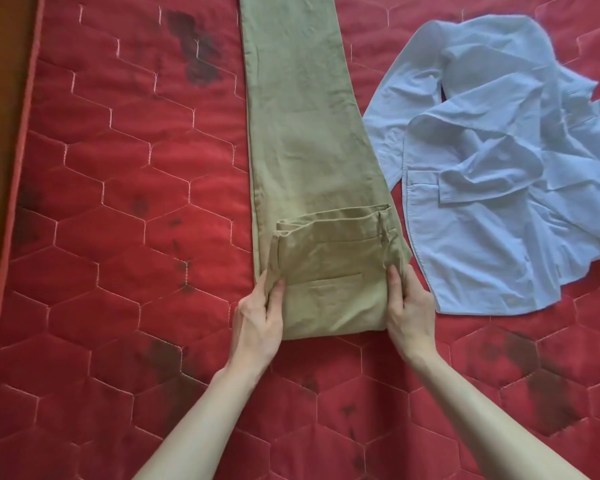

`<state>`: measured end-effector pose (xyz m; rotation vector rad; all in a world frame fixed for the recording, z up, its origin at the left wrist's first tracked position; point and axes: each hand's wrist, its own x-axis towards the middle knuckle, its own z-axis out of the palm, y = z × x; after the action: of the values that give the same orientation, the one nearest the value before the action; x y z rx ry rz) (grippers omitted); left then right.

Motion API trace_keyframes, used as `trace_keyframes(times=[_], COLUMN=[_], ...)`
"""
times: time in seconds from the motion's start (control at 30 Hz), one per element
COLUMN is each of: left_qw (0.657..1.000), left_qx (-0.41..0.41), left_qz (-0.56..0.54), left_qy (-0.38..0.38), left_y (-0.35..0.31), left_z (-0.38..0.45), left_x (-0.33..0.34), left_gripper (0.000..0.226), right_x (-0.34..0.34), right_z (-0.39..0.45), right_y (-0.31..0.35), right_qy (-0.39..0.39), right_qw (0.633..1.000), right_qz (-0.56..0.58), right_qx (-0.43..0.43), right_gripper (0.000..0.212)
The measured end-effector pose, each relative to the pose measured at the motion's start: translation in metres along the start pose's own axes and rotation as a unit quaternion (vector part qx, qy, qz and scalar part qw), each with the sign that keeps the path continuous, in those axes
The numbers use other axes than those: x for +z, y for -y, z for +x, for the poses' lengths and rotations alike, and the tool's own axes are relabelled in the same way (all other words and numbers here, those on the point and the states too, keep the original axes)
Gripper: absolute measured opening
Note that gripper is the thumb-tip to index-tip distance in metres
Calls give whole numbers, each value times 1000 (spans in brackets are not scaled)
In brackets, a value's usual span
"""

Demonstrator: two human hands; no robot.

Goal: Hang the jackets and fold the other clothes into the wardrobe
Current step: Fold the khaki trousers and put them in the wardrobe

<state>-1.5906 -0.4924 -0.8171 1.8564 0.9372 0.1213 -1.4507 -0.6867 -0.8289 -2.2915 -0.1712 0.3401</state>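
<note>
The khaki trousers (302, 140) lie lengthwise on the red quilted mattress (118, 188), waist end folded over between both grips. Left hand (257, 317) and right hand (409, 313) each pinch a side edge of that fold; a crumpled blue shirt (492, 174) lies just right of the right grip

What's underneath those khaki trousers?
The khaki trousers lie flat on a red quilted mattress, waist end folded over onto the legs. The mattress beneath them is covered, so whether anything else lies there cannot be seen.
</note>
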Motion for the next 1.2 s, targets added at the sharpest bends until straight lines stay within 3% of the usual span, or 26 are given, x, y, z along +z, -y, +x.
trace_keyframes(times=[0.23,0.33,0.4,0.47,0.53,0.63,0.73,0.9,1.0,1.07,1.13,1.2], left_qw=[984,966,957,945,923,895,887,881,873,848,806,755], left_qx=[-109,-82,9,117,178,222,242,256,291,354,399,431], left_qz=[102,172,214,271,335,386,392,391,375,367,391,427], left_qy=[-96,-177,-194,-142,-58,10,46,77,115,148,199,249], left_y=[-7,-16,-18,-16,-11,0,13,18,16,20,25,29], left_z=[17,9,4,4,8,22,40,52,57,65,76,87], left_x=[23,27,30,35,41,41,32,30,14,-6,-31,-52], left_gripper=[36,26,48,56,61,66,70,75,70,65,75,90], right_x=[11,5,2,5,10,18,27,34,25,10,-13,-36], right_z=[14,12,16,19,20,22,26,30,33,42,58,76], right_y=[5,8,8,12,12,2,-8,-11,-12,-15,-21,-25], right_qy=[-17,-73,-73,-12,59,101,83,85,129,181,229,285], right_qw=[993,980,963,930,900,903,920,927,932,924,900,866], right_qz=[-106,-183,-196,-215,-252,-293,-303,-298,-266,-231,-215,-223], right_qx=[56,-42,-172,-297,-350,-299,-233,-211,-212,-244,-302,-346], right_gripper=[37,17,42,54,59,75,88,89,85,75,69,79])
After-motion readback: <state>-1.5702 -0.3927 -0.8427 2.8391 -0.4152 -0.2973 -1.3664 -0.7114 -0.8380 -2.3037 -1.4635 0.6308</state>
